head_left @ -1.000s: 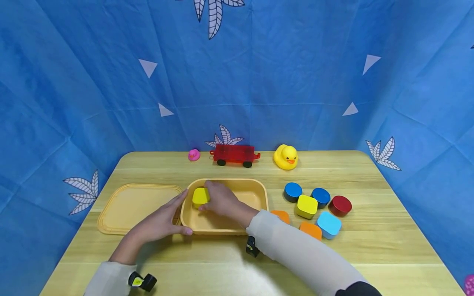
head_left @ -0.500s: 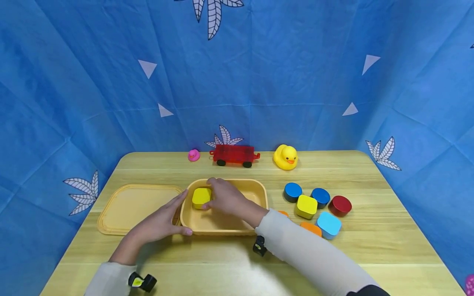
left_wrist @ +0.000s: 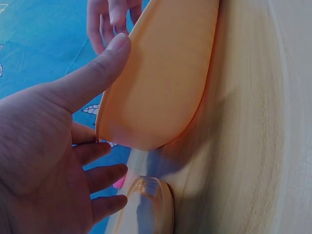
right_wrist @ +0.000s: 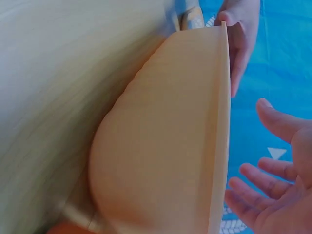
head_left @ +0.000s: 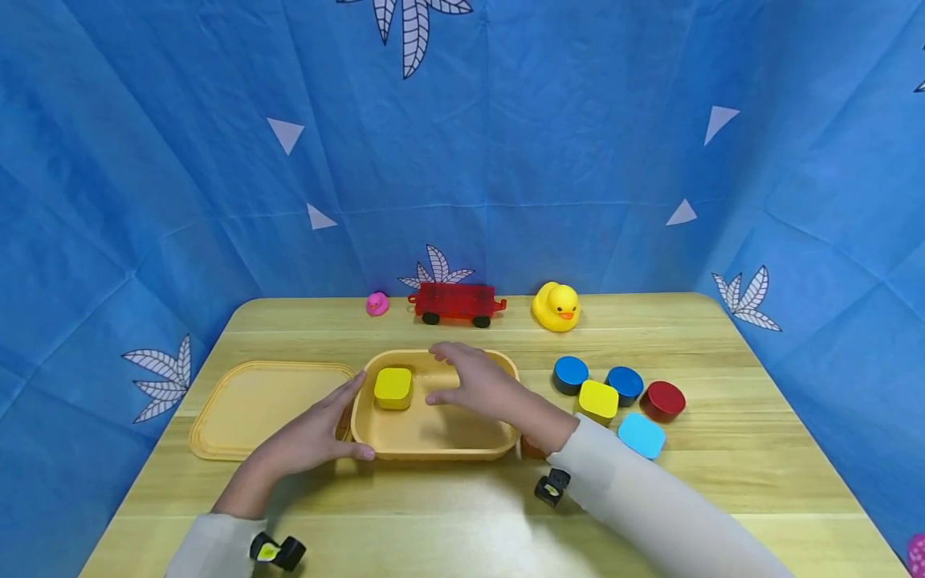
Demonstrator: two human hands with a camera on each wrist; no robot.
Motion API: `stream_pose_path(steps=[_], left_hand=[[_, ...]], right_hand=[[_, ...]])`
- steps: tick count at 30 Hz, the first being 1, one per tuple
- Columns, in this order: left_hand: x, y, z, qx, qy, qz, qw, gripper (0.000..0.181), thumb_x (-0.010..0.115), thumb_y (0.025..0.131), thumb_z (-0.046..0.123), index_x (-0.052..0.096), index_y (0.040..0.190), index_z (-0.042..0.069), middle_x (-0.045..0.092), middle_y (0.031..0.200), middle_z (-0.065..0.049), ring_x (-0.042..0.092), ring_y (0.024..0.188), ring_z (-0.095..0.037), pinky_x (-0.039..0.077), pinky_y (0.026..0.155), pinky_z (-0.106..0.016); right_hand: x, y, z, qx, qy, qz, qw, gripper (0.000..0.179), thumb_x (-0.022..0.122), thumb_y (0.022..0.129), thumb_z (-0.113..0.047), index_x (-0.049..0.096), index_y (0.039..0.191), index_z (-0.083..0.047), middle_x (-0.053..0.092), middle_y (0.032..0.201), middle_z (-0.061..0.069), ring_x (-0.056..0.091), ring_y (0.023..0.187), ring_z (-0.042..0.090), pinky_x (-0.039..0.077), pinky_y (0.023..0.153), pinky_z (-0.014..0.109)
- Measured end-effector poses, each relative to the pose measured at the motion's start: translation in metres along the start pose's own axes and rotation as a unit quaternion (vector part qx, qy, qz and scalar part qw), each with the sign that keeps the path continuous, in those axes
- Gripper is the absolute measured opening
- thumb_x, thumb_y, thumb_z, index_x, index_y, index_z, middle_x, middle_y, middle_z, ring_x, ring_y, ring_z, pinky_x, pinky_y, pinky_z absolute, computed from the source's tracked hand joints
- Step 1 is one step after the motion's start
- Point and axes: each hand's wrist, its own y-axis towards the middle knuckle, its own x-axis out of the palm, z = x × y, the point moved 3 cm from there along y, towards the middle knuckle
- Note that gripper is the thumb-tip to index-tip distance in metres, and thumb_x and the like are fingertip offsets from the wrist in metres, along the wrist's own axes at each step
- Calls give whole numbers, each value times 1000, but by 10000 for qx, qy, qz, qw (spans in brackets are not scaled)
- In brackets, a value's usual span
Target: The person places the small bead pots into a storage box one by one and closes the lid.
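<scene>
The left hand (head_left: 314,437), fingers spread, touches the tan box (head_left: 433,454), likely steadying it; the right hand (head_left: 480,388), fingers spread, empty, hangs apart from 1 yellow block (head_left: 393,388) inside the box's left end.

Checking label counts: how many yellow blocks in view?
2: one yellow block in the beige tub, left end; another on the table beside a blue cylinder. The right sleeve may hide more.

Pale sleeves (head_left: 654,502) (black wrist cameras (head_left: 278,551))

The head view looks forward and down — both wrist views, close and turned sideways, share the box (left_wrist: 165,73).
</scene>
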Motion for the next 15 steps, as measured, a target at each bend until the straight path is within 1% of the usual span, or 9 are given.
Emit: stream_pose_path(steps=[7,15], left_hand=[[0,1,1,-60,59,-30,10000,125,83,78,57,8,167,12,13,172,-17,20,155,-45,23,122,-63],[1,2,0,-47,36,-52,10000,124,84,80,54,7,167,11,13,172,-17,19,155,-44,22,122,-62]], right_hand=[[-16,-27,16,-8,77,157,9998,76,84,87,-40,53,149,-10,58,148,7,54,137,26,43,116,47],[-35,-60,36,-112,34,315,9994,79,80,88,-50,51,151,-12,53,153,6,48,142,30,42,115,54]])
